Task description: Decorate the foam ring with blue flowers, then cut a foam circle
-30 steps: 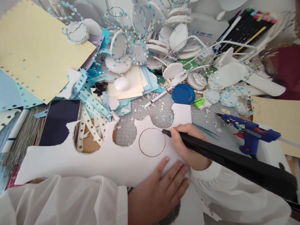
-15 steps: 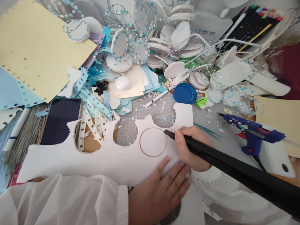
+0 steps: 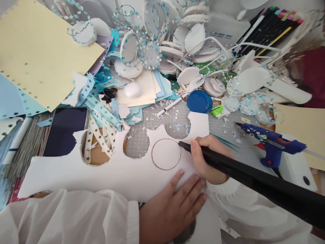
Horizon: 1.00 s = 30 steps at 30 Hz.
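A white foam board [image 3: 109,179] with rounded cut-outs along its far edge lies in front of me. On it is a circle outline [image 3: 166,154] in a thin brownish line. My right hand [image 3: 210,157] grips a long black marker [image 3: 236,176], its narrow tip at the circle's upper right edge. My left hand [image 3: 175,206] lies flat on the board just below the circle, fingers stretched out and slightly apart, holding nothing.
A blue glue gun [image 3: 275,139] lies at right, by a white box. Beyond the board are a blue lid [image 3: 199,101], a white pen [image 3: 171,105] and piled white foam discs [image 3: 188,47]. At left are a phone [image 3: 64,132] and a yellow paper sheet [image 3: 48,51].
My right hand and the marker stay almost in place, with the tip still at the circle's right edge. The left hand has not visibly moved.
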Each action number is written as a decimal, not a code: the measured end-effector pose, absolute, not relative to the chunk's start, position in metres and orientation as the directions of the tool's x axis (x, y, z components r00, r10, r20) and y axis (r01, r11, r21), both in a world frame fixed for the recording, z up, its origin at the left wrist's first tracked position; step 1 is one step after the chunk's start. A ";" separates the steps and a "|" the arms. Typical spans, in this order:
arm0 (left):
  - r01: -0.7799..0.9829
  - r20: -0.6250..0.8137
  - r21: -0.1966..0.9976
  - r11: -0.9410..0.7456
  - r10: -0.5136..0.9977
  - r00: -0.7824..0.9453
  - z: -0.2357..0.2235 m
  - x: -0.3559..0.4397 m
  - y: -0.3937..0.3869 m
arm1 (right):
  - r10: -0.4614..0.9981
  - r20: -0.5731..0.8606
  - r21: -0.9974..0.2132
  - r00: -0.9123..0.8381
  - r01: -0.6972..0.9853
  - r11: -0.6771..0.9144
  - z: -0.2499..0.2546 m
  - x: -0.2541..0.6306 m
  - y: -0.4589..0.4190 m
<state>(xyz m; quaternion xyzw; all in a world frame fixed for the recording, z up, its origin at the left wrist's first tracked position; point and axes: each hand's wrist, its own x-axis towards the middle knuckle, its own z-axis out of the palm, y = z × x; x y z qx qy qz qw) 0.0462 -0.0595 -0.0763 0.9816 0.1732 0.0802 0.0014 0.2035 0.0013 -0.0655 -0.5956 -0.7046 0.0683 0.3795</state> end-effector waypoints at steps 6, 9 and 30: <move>0.337 0.156 0.031 -0.941 0.337 0.928 -0.077 0.047 -0.060 | 0.838 0.529 -0.591 0.131 0.766 0.253 -0.069 0.208 -0.004; 0.337 0.155 0.027 -0.941 0.337 0.929 -0.077 0.048 -0.060 | 0.871 0.470 -0.633 0.145 0.743 0.218 -0.067 0.206 -0.005; 0.334 0.146 0.035 -0.942 0.335 0.931 -0.078 0.048 -0.061 | 0.932 0.348 -0.611 0.106 0.780 0.139 -0.062 0.197 -0.007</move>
